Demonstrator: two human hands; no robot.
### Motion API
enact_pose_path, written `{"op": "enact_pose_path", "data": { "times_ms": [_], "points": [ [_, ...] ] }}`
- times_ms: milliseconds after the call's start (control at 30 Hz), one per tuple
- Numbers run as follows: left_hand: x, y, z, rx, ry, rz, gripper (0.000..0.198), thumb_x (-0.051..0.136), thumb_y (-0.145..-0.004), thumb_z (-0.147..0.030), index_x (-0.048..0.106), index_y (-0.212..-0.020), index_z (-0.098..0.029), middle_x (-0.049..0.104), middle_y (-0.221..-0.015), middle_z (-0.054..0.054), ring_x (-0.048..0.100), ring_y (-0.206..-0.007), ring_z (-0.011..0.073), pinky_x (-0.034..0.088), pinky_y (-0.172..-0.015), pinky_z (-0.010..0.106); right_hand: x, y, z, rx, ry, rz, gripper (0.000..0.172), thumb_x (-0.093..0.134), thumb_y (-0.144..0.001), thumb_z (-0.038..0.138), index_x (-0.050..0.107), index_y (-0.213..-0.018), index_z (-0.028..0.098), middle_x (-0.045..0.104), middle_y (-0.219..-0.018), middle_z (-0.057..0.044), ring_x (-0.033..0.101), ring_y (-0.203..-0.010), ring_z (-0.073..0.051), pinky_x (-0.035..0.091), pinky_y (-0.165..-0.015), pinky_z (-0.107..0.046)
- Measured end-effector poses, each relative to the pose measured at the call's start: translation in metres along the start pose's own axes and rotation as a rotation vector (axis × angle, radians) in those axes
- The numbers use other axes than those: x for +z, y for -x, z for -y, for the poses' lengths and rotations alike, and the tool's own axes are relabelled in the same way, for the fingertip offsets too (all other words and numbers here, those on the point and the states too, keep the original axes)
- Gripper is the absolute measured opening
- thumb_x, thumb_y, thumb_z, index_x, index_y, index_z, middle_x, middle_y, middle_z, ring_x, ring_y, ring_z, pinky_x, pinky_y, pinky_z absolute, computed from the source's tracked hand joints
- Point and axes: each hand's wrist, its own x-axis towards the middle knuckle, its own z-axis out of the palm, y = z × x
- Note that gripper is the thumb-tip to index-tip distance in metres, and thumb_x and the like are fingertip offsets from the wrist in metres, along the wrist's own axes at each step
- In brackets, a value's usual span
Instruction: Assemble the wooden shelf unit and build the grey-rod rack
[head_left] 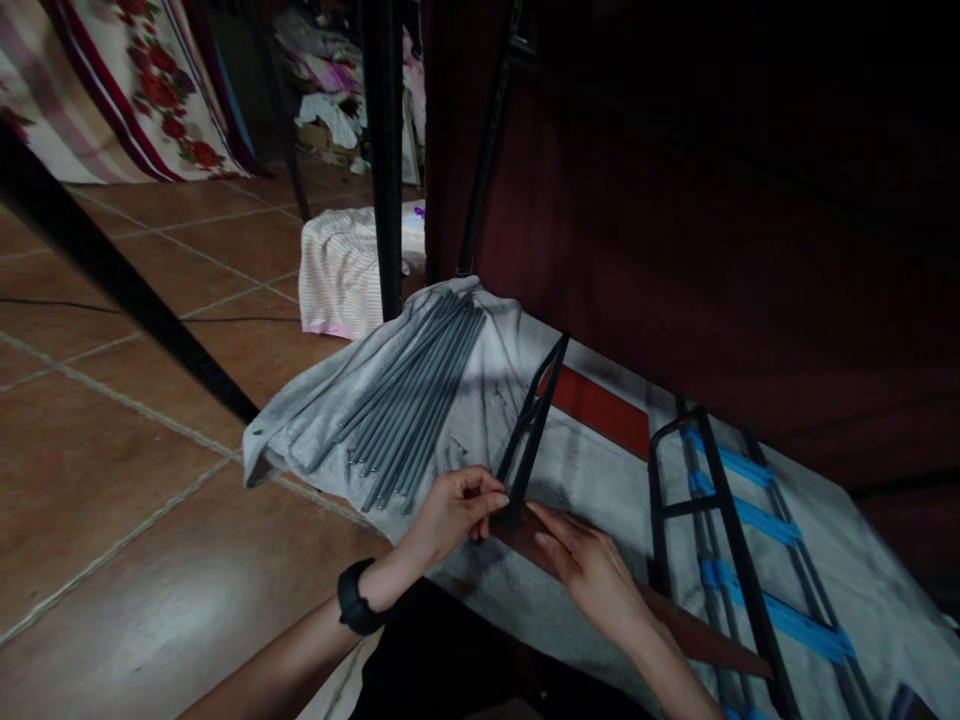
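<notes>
My left hand (469,508) is closed in a pinch at the near lower corner of a black metal frame (534,435). Anything small between its fingertips is too hidden to name. My right hand (592,572) lies with fingers stretched along a narrow reddish-brown board (697,632), its fingertips close to the same corner. The board runs from that corner toward a second black metal frame (724,505) on the right. Behind, an orange-brown panel (604,408) lies beside the first frame.
Grey metal rods (420,400) lie in a pile on the grey cloth (300,430) at left. Dark bars with blue wrapping (772,520) lie at right. Black posts (386,160) stand around the work surface, and a striped cloth (341,270) drapes something behind.
</notes>
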Motion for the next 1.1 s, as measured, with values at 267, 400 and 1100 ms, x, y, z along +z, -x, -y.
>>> {"op": "enact_pose_path", "data": {
  "times_ms": [267,400,1100],
  "points": [
    [0.001,0.006,-0.009,0.110,-0.089,0.029,0.026,0.074,-0.075,-0.038,0.066,-0.085,-0.014,0.062,-0.061,-0.001,0.056,-0.056,0.0110,0.046,-0.056,0.023,-0.003,0.000,0.006,-0.012,0.043,0.016,0.042,0.039,-0.099,0.025,0.055,-0.137,0.023,0.064,-0.132,-0.005,0.063,-0.115,-0.021,0.050,-0.100,-0.039],
    [0.005,0.006,-0.011,0.119,-0.113,-0.023,0.029,0.070,-0.079,-0.042,0.068,-0.087,-0.014,0.061,-0.060,-0.001,0.057,-0.056,0.0119,0.046,-0.056,0.024,-0.004,0.000,0.008,-0.004,0.059,0.024,0.042,0.038,-0.099,0.025,0.054,-0.138,0.025,0.065,-0.130,-0.005,0.064,-0.113,-0.022,0.051,-0.097,-0.039],
    [0.008,0.009,-0.014,0.009,-0.080,-0.057,0.031,0.069,-0.079,-0.045,0.062,-0.081,-0.015,0.058,-0.061,-0.002,0.049,-0.053,0.0093,0.037,-0.052,0.022,-0.010,-0.001,0.011,-0.016,0.028,0.023,0.043,0.038,-0.099,0.023,0.052,-0.138,0.028,0.066,-0.129,-0.002,0.064,-0.111,-0.020,0.049,-0.094,-0.035]
  ]
}}
